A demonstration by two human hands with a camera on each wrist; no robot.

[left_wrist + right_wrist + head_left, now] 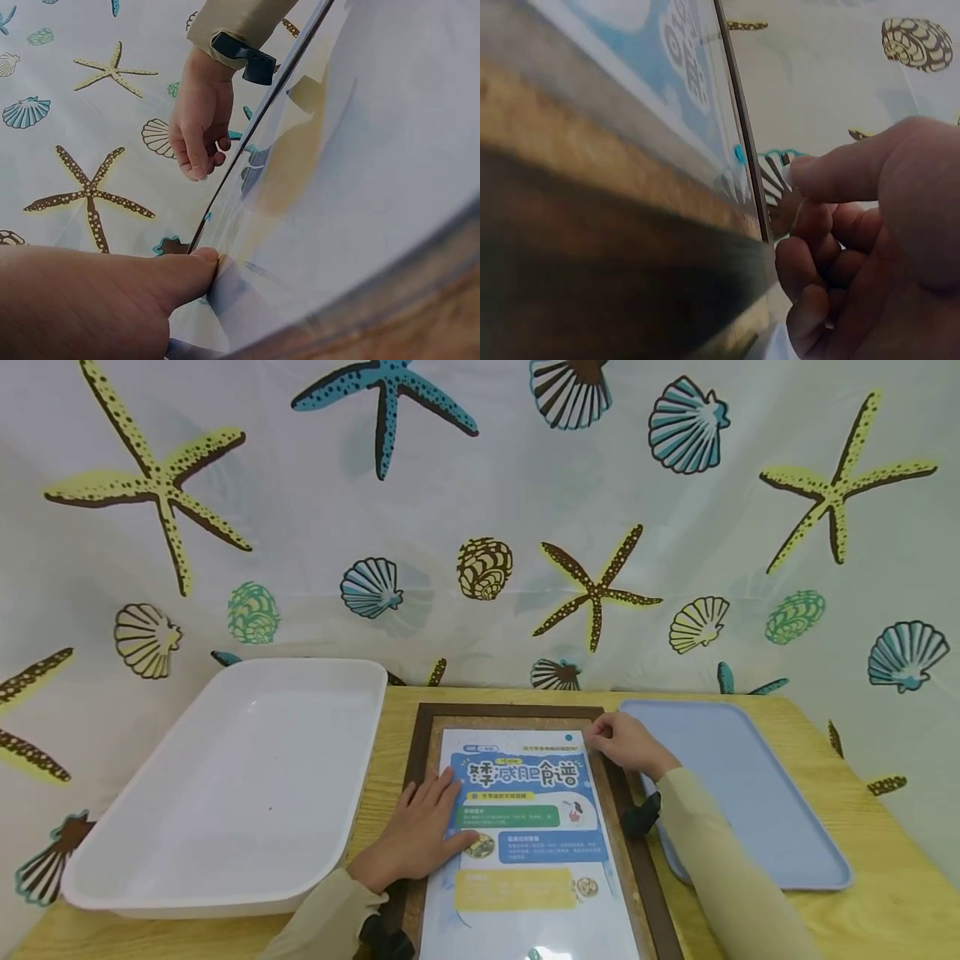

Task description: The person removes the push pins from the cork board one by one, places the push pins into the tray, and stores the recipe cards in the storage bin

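Observation:
A printed poster with Chinese lettering lies on a brown-framed cork board. My left hand rests on the poster's left edge, fingers spread and thumb out over the sheet. Close by the poster's upper right corner is my right hand, its fingers curled and thumb tip against the index finger. Nothing shows in its grasp. A small teal pushpin stands in the poster's top right area, just left of the right fingertips. Another small teal piece shows near the bottom of the poster.
To the left of the board is a large white tray. A flat light-blue tray lies on the right, partly under the right forearm. Everything sits on a wood-grain table, backed by a cloth printed with shells and starfish.

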